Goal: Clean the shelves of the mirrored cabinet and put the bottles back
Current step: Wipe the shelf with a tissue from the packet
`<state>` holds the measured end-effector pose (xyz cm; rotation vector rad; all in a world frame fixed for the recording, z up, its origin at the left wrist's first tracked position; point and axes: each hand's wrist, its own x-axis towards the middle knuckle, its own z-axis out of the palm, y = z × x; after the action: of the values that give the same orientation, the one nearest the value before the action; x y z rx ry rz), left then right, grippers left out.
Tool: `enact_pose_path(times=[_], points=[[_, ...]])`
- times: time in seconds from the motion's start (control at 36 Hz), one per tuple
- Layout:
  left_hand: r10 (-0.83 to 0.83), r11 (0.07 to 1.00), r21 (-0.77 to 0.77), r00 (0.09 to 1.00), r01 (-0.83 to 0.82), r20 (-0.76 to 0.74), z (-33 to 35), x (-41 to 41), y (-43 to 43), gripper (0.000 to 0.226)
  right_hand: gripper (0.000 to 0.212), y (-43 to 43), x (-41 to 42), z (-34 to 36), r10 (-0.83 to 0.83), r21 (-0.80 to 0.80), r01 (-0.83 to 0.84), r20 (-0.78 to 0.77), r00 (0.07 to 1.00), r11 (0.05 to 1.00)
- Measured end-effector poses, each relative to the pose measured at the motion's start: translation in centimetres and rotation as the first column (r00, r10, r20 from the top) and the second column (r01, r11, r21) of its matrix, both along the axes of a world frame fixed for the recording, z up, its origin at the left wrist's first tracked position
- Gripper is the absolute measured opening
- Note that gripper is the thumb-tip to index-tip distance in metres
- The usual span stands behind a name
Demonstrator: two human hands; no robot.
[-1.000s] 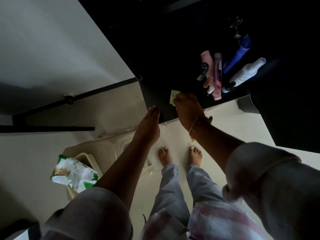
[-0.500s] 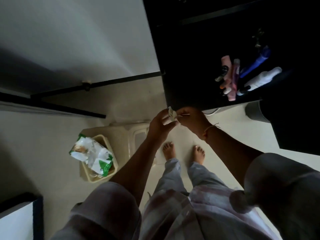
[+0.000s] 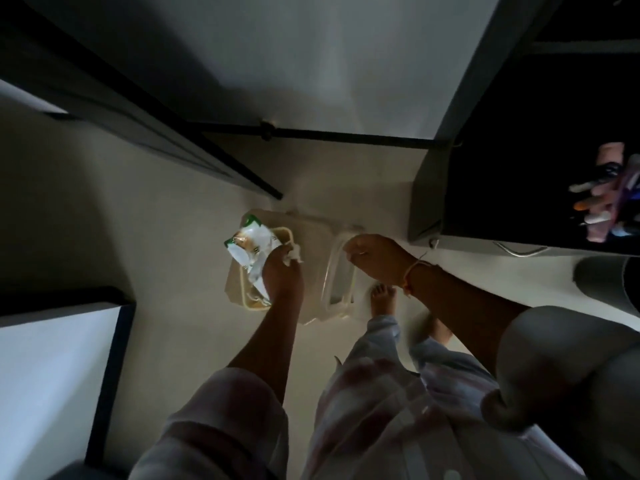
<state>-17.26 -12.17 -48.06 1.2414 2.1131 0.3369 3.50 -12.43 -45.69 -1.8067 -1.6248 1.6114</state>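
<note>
Bottles [image 3: 609, 195] are lying clustered on the dark table [image 3: 519, 174] at the frame's right edge, apparently still waiting to go back. Left hand [image 3: 282, 275] fingers are pinching a crumpled wipe [image 3: 293, 258] over the wipes pack [image 3: 247, 247], centre-left. Right hand [image 3: 377, 261] fingers are curling; whether they hold anything, I cannot tell.

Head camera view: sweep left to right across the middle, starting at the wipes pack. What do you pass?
wipes pack → left hand, gripping a crumpled wipe → clear plastic tub → right hand → bottles on the dark shelf
</note>
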Motion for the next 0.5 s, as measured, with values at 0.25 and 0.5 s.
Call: enact_pose_path(times=[0.25, 0.5], points=[[0.040, 0.993, -0.108, 0.993, -0.052, -0.115, -4.5, -6.5, -1.4, 0.031, 0.032, -0.8, -2.1, -0.6, 0.328, 0.024, -0.344, 0.243, 0.913, 0.939], [-0.113, 0.985, -0.145, 0.983, 0.092, -0.144, -5.1, -6.3, -2.0, 0.037, 0.034, -0.5, -1.4, -0.1, 0.273, -0.002, -0.284, 0.283, 0.919, 0.959]])
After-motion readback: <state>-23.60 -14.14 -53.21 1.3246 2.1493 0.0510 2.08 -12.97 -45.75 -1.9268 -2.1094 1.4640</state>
